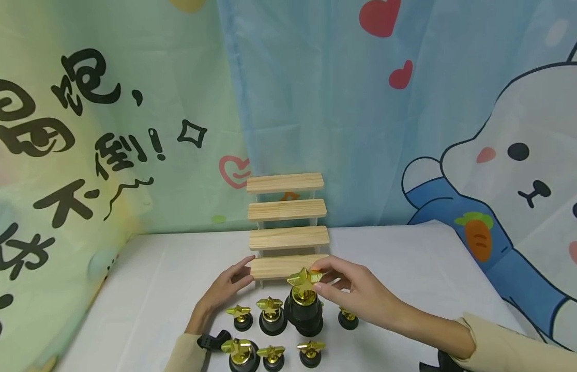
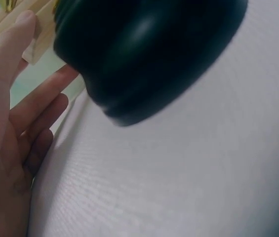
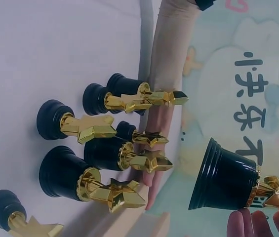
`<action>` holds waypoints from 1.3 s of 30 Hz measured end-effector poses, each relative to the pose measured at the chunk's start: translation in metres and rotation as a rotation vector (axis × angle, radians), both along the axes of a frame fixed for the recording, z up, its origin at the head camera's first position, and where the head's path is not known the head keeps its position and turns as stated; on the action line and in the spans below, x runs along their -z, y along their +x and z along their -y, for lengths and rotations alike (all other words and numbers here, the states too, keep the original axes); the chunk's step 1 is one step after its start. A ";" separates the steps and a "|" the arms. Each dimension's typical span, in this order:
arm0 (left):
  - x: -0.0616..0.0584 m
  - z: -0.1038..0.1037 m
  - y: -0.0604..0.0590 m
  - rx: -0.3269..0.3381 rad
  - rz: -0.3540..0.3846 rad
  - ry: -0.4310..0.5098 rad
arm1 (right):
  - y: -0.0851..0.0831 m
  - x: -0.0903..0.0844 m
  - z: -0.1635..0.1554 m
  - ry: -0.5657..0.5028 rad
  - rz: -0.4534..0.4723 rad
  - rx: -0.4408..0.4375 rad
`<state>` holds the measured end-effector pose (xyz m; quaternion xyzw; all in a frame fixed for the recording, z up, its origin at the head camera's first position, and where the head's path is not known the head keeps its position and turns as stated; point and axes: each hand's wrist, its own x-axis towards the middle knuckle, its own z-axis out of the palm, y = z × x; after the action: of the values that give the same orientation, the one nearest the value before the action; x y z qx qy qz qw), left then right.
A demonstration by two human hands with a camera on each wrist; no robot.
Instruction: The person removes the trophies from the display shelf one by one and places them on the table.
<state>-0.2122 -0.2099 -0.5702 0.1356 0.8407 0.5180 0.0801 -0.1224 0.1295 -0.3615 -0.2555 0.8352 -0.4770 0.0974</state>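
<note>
My right hand (image 1: pixel 358 284) pinches a star trophy (image 1: pixel 303 306) by its gold star. The trophy hangs upright, its black base overlapping another trophy in the head view. In the right wrist view, its flared black base (image 3: pixel 225 177) shows beside the fingers (image 3: pixel 250 224). My left hand (image 1: pixel 231 281) is at the left end of the lowest step of a wooden tiered shelf (image 1: pixel 288 267), fingers loosely extended. The left wrist view has the thumb (image 2: pixel 18 37) over the pale wood end, while a black trophy base (image 2: pixel 149 54) covers much of the upper part.
Several smaller star trophies stand on the white-covered table (image 1: pixel 391 341), including one at the left (image 1: pixel 242 320), one at the right (image 1: pixel 348 319) and one in front (image 1: pixel 310 354). A printed cloth backdrop (image 1: pixel 316 103) hangs directly behind the shelf.
</note>
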 end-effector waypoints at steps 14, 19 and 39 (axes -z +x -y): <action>-0.002 -0.002 0.001 -0.013 -0.001 -0.024 | 0.019 0.008 -0.027 0.000 0.028 0.045; -0.002 -0.002 0.000 -0.019 -0.001 -0.026 | 0.025 0.014 -0.042 0.007 0.051 0.080; -0.033 -0.008 0.014 0.009 0.024 -0.018 | 0.031 0.055 -0.076 0.098 0.179 0.201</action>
<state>-0.1979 -0.2017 -0.5371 0.1325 0.8437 0.5118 0.0935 -0.0915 0.2059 -0.4165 -0.1218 0.8668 -0.4641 0.1357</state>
